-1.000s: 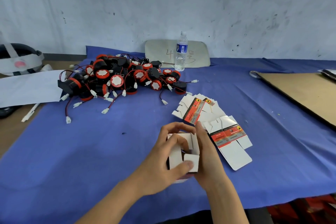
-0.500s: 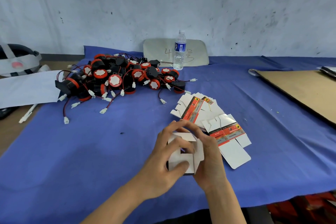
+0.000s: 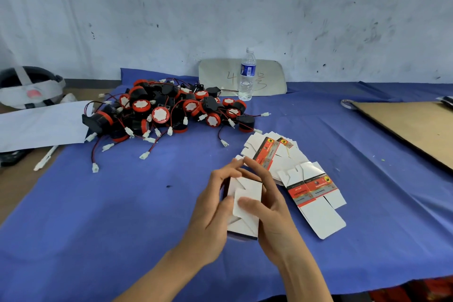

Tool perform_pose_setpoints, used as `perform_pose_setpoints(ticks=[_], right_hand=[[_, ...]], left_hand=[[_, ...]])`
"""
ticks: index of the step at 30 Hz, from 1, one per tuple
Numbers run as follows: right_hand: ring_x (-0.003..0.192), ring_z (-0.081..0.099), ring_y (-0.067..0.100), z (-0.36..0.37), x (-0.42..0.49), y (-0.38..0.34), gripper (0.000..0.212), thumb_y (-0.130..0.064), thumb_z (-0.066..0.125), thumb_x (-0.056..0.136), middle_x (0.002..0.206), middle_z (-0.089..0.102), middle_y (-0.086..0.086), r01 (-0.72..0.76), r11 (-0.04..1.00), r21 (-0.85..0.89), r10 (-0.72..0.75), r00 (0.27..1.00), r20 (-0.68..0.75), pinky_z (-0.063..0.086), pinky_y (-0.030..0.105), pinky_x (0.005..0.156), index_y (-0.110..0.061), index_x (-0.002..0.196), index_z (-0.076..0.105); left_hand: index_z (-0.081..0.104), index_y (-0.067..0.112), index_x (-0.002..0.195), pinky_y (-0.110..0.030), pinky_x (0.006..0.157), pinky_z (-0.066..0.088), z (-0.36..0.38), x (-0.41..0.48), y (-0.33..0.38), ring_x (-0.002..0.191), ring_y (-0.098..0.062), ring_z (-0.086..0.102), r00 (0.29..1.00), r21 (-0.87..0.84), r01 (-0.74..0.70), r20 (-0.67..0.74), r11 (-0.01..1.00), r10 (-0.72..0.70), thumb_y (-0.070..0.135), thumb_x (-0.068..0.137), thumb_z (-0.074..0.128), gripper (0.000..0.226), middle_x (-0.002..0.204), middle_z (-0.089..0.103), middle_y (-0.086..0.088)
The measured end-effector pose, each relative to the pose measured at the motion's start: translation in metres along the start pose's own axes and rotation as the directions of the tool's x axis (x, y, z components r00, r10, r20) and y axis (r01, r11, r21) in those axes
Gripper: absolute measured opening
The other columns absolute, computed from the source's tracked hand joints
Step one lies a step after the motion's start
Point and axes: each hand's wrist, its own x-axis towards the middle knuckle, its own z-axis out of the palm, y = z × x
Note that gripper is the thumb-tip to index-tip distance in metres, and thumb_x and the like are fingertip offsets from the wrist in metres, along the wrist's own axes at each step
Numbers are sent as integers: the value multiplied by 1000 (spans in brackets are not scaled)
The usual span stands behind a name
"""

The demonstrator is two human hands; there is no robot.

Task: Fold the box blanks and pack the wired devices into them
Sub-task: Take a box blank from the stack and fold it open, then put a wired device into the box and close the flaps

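Head view: the box blank (image 3: 245, 206) is held just above the blue-covered bench (image 3: 98, 216), near the middle of its front edge, half folded with its white flaps overlapping. It looks to be thin card: light, stiff along its panels, quick to crease or spring open, so it is best gripped by the side walls while the thumbs press the flaps. The left hand (image 3: 208, 218) curls round the blank's left side, thumb on the flap. The right hand (image 3: 272, 206) grips the right side, its thumb pressing the lower flap. More flat blanks (image 3: 316, 193) lie just right of the hands. The wired devices (image 3: 166, 110) are heaped towards the bench's back left, well apart; they look hard-cased, with tangling leads.
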Motion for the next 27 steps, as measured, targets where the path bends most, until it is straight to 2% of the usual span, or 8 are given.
perform_pose_setpoints(ticks=[5,9,13,16,21,24,25,27], right_hand=[[103,62,26,5,4,5,67,3,51,70,123,61,10,6,999,48,-5,1000,-24,53,39,77,-30,127,56],[100,62,27,6,1,7,71,4,47,67,123,61,9,11,1000,5,-10,999,-35,54,43,77,-33,127,55],[98,59,29,6,1,5,75,4,45,66,122,61,8,14,997,-78,-18,999,-45,51,50,80,-36,128,53],[99,59,28,3,2,5,73,1,47,67,121,61,8,11,997,-77,-16,998,-55,52,48,80,-37,129,52],[102,63,27,-4,7,6,71,-12,64,65,124,63,11,3,984,178,5,999,-40,55,38,74,-35,131,51],[106,64,28,-3,13,12,76,-11,77,68,125,63,11,-15,950,312,69,984,-162,57,42,77,-33,134,48],[105,64,28,-2,16,16,76,-9,80,69,125,63,13,-45,946,321,115,972,-203,56,44,80,-30,135,48],[99,65,28,-3,21,18,72,-21,78,65,126,60,19,-112,960,257,184,943,-277,52,43,84,-22,131,49]], left_hand=[[51,37,121,-27,89,50,4,3,-5,116,-21,58,991,-99,-42,-129,994,29,22,87,38,40,129,59,6],[50,36,125,-26,88,51,3,4,-12,115,-19,59,986,-46,-86,-148,995,79,20,88,36,43,129,60,7],[50,31,128,-34,90,52,3,7,-15,116,-24,59,980,-7,-136,-147,991,133,20,91,34,42,129,60,3],[50,24,128,-31,89,52,2,8,-15,115,-24,60,976,4,-178,-126,984,177,20,94,32,39,128,61,3],[54,23,123,-26,89,49,-1,13,-21,112,-27,61,973,-49,-169,-166,984,159,25,96,31,35,124,63,-1],[56,26,116,-30,87,50,0,20,-28,110,-28,61,962,-82,-147,-243,986,123,28,95,31,32,119,64,-2],[56,27,114,-30,87,50,-1,23,-31,109,-26,61,957,-75,-142,-265,987,117,29,95,31,31,118,63,-1],[55,25,111,-30,86,50,-5,30,-37,107,-23,61,955,-46,-138,-272,989,121,30,95,31,30,116,63,1]])
